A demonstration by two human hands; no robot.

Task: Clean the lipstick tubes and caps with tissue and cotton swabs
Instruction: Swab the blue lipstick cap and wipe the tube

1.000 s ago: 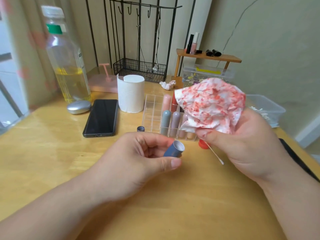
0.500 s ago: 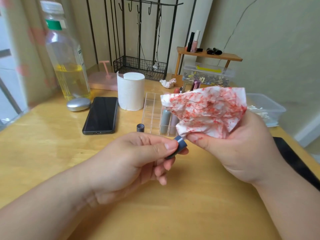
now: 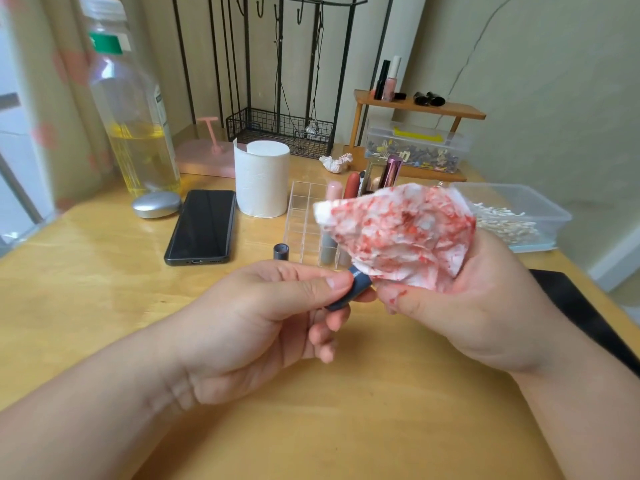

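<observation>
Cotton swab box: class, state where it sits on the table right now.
Head view: the cotton swab box sits at the right edge of the table, just behind the right hand holding the stained tissue, right of the clear organiser.

Soft, even daylight enters from the left, leaving pale glare on the wooden table (image 3: 86,289) and a streak on the phone (image 3: 202,225) screen. Shadows are faint and diffuse. Wide-angle distortion bows the frame edges; the bottle (image 3: 135,133) at left appears blurred and stretched.
</observation>
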